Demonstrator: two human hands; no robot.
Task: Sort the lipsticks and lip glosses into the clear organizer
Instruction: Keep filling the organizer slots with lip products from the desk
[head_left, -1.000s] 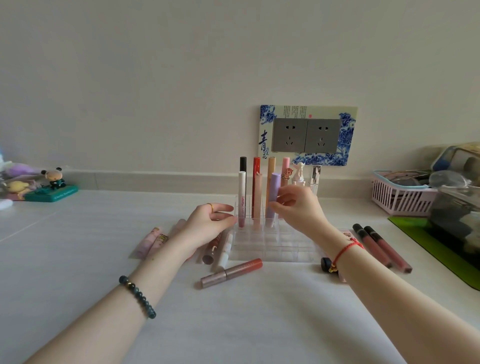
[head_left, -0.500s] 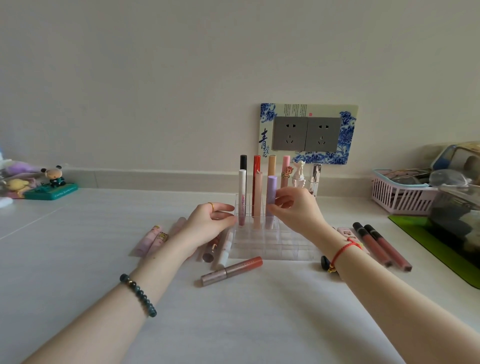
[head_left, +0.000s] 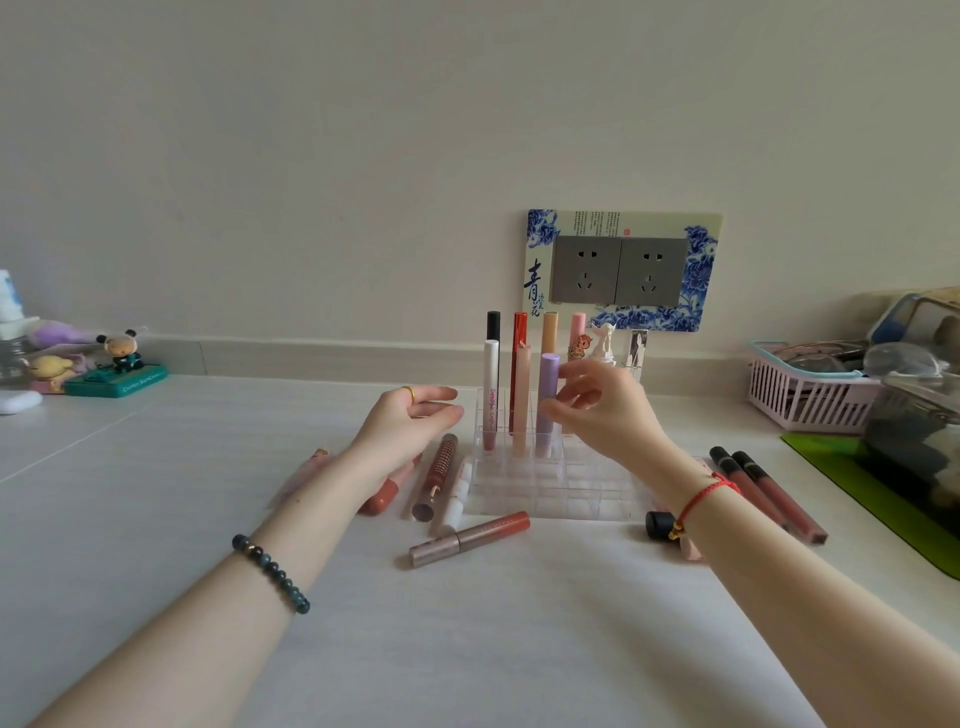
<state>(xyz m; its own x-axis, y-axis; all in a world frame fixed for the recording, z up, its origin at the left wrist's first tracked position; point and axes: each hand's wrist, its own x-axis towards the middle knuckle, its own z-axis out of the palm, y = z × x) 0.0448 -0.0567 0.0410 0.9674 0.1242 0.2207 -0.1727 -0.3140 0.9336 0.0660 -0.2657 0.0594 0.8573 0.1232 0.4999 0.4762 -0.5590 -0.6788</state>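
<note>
So far, a handful of tubes stand in the far rows of the clear plastic grid organizer (head_left: 550, 496), while many slim lip glosses (head_left: 467, 538) lie loose left, near and right. The right hand (head_left: 610, 415) sets curled fingertips against the lilac cylindrical tube (head_left: 548, 376) standing there, and I cannot tell whether it grips. The left hand (head_left: 408, 421) hovers open, empty, just left.

Wall (head_left: 363, 156): socket plate (head_left: 621, 270), blue-white floral frame, 2 outlets.
Counter (head_left: 467, 649) far L: panda fig. (head_left: 122, 349) on teal base (head_left: 117, 383), yellow plush (head_left: 49, 366) beside.
Counter R: pink basket (head_left: 800, 397); green mat (head_left: 852, 483) w/ clear box (head_left: 914, 415) on it.
</note>
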